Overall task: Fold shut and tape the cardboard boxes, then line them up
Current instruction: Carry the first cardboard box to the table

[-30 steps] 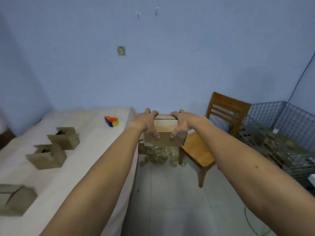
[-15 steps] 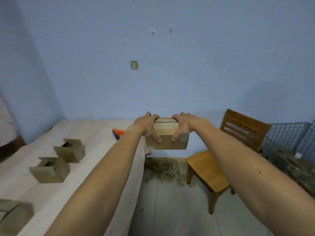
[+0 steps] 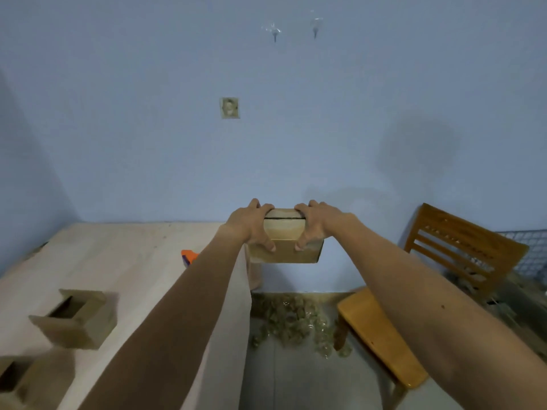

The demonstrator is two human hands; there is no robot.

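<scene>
Gripping the cardboard box (image 3: 285,250) at both ends, fingers (image 3: 267,242) curled down over its front face, thumbs hidden. Left hand (image 3: 251,224) has the left end and right hand (image 3: 318,224) the right. The box is up in the air at arm's length, past the table (image 3: 127,255) edge, flaps folded shut with a dark seam on top. On the table to the left sits an open box (image 3: 78,318), with a second open box (image 3: 17,380) nearer the camera. A wooden chair (image 3: 381,335) stands on the right.

No lettering can be read anywhere — the cardboard box (image 3: 284,254) shows plain faces
</scene>
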